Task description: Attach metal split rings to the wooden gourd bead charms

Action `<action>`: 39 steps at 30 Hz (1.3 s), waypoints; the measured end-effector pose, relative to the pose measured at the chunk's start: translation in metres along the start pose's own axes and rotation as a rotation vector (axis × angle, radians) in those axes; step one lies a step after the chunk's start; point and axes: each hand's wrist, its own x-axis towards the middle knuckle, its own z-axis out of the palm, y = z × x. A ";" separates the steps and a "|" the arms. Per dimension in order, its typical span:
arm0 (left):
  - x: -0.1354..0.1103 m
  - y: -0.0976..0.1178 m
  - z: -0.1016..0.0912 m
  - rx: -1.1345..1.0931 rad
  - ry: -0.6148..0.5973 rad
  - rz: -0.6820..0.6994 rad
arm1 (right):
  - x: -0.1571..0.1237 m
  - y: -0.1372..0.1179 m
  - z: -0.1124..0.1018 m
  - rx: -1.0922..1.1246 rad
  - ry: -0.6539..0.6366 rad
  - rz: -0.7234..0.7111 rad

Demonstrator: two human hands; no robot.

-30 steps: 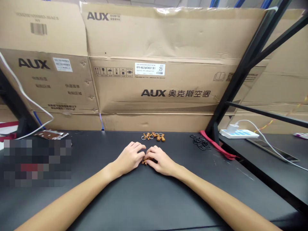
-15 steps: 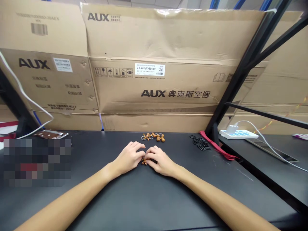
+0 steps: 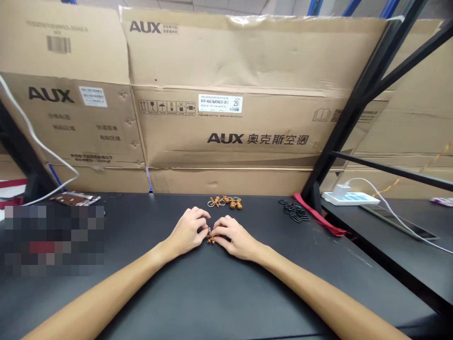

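Between my fingertips, on the black table, is a small keychain [image 3: 211,240] with orange-brown beads and a metal ring. My left hand [image 3: 191,230] pinches it at the ring from the left side. My right hand [image 3: 233,236] closes thumb and fingers on its right side, just above the beads. The fingers partly cover the ring. Behind the hands lie more keychains [image 3: 216,201] with silver rings and brown pendants, two of them gourd-shaped [image 3: 236,205].
At the right lie a pile of black oval links [image 3: 294,210] and a red strap [image 3: 320,217] by a black frame post. Beyond the post sits a white power strip [image 3: 348,197]. Cardboard panels [image 3: 226,182] line the back edge. A brown packet [image 3: 76,198] lies far left.
My left hand has shifted slightly left, so the gap between the hands is wider and more of the ring shows. The right hand has barely moved.
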 end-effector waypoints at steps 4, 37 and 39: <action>0.000 -0.001 0.001 -0.012 -0.013 -0.049 | 0.000 0.000 0.000 0.005 0.002 -0.012; -0.002 -0.039 -0.002 0.211 -0.077 -0.435 | -0.002 0.029 0.001 -0.216 0.107 0.288; -0.002 -0.034 -0.003 0.206 -0.052 -0.350 | -0.002 0.031 0.002 -0.249 0.129 0.330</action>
